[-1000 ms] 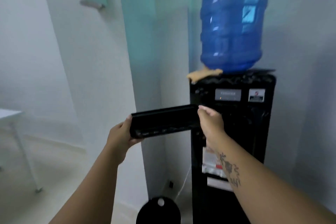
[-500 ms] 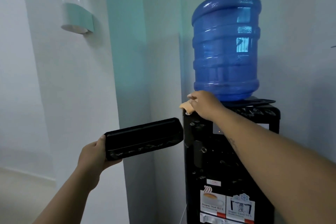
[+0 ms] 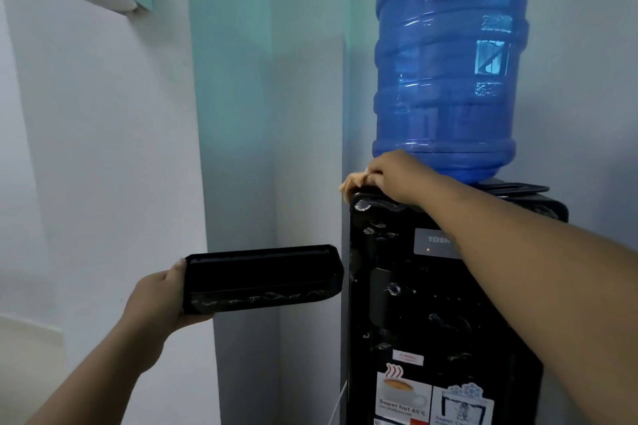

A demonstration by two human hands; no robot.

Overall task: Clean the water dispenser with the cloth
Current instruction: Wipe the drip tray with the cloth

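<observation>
Orange cloth (image 3: 351, 183) on top of the water dispenser (image 3: 431, 307) is now gripped by my right hand (image 3: 397, 176), moved off the drip tray (image 3: 262, 278) that my left hand (image 3: 155, 300) clamps alone; wiping can start.

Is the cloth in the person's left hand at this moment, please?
No, the left hand grips the black tray; the cloth sits under the right hand atop the dispenser.

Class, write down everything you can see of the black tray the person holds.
The black tray is long, shallow and glossy, plastic by its look, with angled corners. Wavy glints, perhaps water, run along its lower edge. It hangs roughly level in the air, its right end close to the water dispenser. Only the left hand touches it, gripping its left end.
</observation>
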